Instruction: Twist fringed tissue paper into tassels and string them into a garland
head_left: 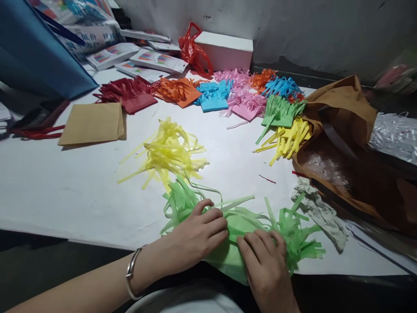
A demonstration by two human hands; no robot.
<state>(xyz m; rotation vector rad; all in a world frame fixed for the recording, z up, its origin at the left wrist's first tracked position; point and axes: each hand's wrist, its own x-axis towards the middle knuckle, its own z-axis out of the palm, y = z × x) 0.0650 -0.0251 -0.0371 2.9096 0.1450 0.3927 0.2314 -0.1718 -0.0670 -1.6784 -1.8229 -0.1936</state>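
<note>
Light green fringed tissue paper lies at the table's near edge, its cut strips spread to the left and right and its plain middle hanging over the edge. My left hand, with a silver bangle at the wrist, presses curled fingers on the middle of the paper. Close beside it, my right hand has its fingers bent over the same paper; the thumb is hidden. A loose heap of yellow tissue strips lies just beyond my hands. Crumpled white cloth or paper rests to the right.
Fringed paper bundles in dark red, orange, blue, pink and green line the back. A folded brown paper lies left. A brown bag stands right. Flat boxes and a white box sit by the wall.
</note>
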